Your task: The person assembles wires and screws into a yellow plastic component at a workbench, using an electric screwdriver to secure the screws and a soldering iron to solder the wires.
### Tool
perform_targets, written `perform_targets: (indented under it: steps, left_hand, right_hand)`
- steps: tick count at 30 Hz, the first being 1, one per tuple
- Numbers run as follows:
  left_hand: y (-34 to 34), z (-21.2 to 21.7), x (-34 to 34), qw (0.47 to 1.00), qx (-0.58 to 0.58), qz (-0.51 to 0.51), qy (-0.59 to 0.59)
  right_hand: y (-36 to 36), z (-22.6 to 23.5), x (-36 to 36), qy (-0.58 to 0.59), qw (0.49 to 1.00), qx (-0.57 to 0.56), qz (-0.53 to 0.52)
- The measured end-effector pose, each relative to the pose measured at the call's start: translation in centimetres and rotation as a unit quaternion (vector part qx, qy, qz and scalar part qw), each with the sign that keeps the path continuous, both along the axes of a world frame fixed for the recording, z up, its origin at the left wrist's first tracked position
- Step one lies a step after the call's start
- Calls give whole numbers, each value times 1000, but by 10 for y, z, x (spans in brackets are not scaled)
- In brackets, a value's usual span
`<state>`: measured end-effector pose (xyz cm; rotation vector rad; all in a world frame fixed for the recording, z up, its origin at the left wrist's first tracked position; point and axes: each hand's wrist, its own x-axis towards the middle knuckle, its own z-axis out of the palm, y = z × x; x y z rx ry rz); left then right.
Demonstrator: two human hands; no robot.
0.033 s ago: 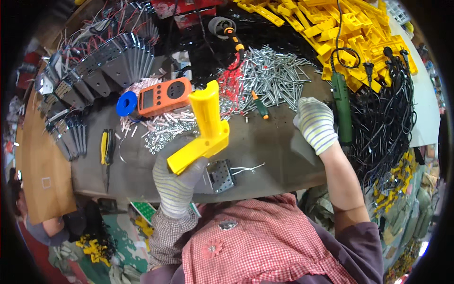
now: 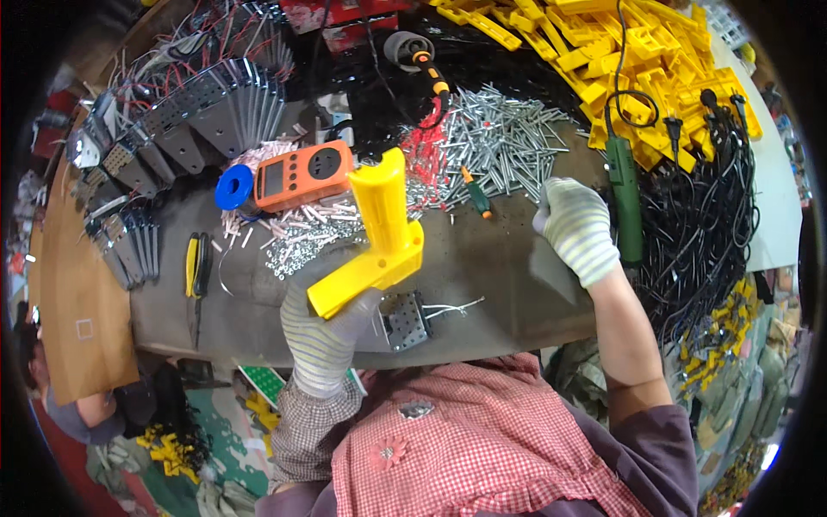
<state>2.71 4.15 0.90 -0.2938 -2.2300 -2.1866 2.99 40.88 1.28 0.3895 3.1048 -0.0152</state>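
Note:
My left hand [image 2: 323, 345], in a striped knit glove, is closed around the lower part of a yellow plastic handle shell [image 2: 381, 202]. The shell is bent at an angle, its long arm pointing up and away over the bench. My right hand [image 2: 575, 224], gloved alike, is at the right edge of a heap of long silver screws [image 2: 504, 142]. Its fingers are curled together; their tips are hidden, so I cannot make out what they hold. Just right of my left hand lies a perforated metal part [image 2: 405, 320] with white wires. A small green-and-orange screwdriver [image 2: 476, 194] lies beside the screws.
An orange meter [image 2: 303, 177] and a blue spool [image 2: 233, 187] stand among small washers [image 2: 301, 246]. Yellow-handled pliers [image 2: 196, 276] lie at left, below grey metal brackets [image 2: 215, 116]. A green corded tool [image 2: 624, 198] hangs at right, by black cables [image 2: 698, 224] and yellow shells [image 2: 637, 77].

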Motion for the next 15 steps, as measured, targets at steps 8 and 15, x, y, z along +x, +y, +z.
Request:
perform_targets:
  steps: [8,15]
  left_hand:
    - [-5,4,8,997,-25,-71,-22]
    - [-1,-2,10,997,-38,-59,11]
  right_hand:
    - [-103,45,17,76,597,-798,30]
    - [-124,40,26,126,765,-628,70]
